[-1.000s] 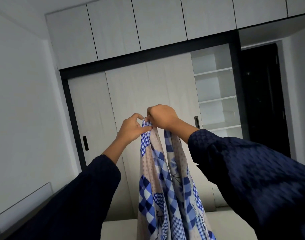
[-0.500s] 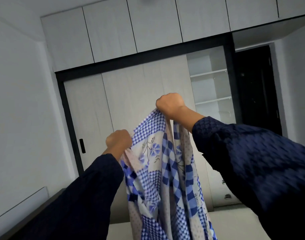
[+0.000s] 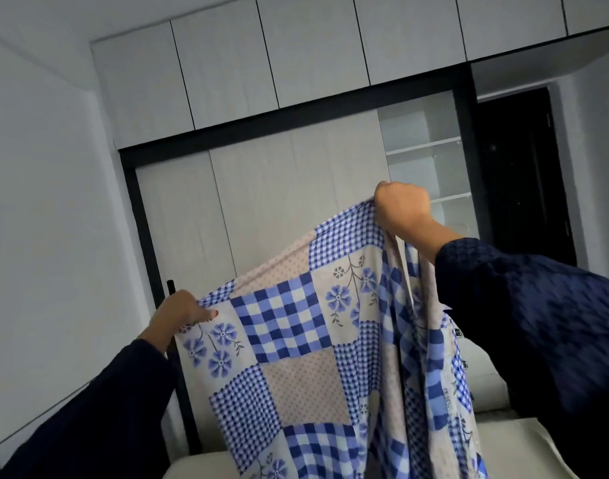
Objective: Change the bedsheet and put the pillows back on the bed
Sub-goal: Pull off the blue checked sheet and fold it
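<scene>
**Sheet half open, grip uneven**

From my seat, the left hand (image 3: pixel 182 311) pinches the bedsheet (image 3: pixel 296 326) edge low, thumb on top. The sheet hangs spread in the air above the bare bed (image 3: pixel 503 440). The right hand (image 3: pixel 401 209) is fisted around a bunch held higher. I'd worry the thin left pinch slips, dropping that corner.

Left hand (image 3: pixel 180 312) low, right hand (image 3: pixel 401 210) raised high, each grip closed.

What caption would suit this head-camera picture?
Both hands, left and right, hold a blue patchwork bedsheet spread before a wardrobe.
</scene>
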